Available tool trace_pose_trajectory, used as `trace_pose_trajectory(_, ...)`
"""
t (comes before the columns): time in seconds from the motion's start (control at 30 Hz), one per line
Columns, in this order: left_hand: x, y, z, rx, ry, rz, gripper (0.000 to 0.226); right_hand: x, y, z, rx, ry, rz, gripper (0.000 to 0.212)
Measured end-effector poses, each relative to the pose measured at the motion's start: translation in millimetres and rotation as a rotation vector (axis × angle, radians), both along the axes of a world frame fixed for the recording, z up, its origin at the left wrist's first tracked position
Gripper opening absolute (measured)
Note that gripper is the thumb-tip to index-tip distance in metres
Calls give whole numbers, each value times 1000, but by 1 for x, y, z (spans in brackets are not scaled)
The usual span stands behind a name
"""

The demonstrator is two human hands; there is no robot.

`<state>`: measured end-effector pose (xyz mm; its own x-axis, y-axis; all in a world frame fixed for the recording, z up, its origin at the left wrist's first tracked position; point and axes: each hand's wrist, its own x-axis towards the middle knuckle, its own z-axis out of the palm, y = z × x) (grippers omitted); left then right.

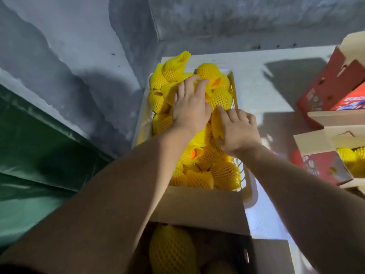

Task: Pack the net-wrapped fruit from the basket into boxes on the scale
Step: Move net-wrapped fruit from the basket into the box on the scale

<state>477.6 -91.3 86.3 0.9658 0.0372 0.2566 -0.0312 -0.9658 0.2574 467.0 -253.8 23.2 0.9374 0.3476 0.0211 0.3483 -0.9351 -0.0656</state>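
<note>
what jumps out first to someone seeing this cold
A basket heaped with bright yellow net-wrapped fruit fills the centre. Both hands are in it: the left hand spread over the pile, the right hand gripping one fruit. An open cardboard box sits nearest the camera.

A pale white table (262, 80) set against the grey wall carries a long cream basket (250, 192) heaped with yellow net-wrapped fruit (221, 95), an open brown cardboard box (199, 206) at its near end, and, along the right edge, red printed boxes (333, 86) with raised flaps.
</note>
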Motion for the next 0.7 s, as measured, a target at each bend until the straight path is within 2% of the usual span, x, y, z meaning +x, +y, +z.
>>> trace_pose_trajectory(0.03,14,0,2,52,-37,-8,68,0,-1,-2,-7,-28,4,92)
trace_pose_trajectory(0.07,28,2,2,100,2,-21,69,1,-1,-3,-8,-52,13,84)
trace_pose_trajectory(0.17,52,5,-6,227,307,-37,74,2,0,-4,5,-89,37,56)
trace_pose_trajectory(0.3,55,0,-12,377,296,23,98,1,2,-5,-53,-82,43,44)
trace_pose_trajectory(0.5,52,11,-2,189,465,24,90,-2,4,-3,-33,-128,31,41)
trace_pose_trajectory(0.6,43,15,-9,35,453,-16,62,-3,4,-3,-14,-152,26,34)
trace_pose_trajectory(0.67,33,17,-20,109,361,-24,53,-3,4,-2,-45,-123,26,36)
trace_pose_trajectory(0.7,26,17,-26,168,345,-19,59,-3,4,-2,-50,-116,29,35)
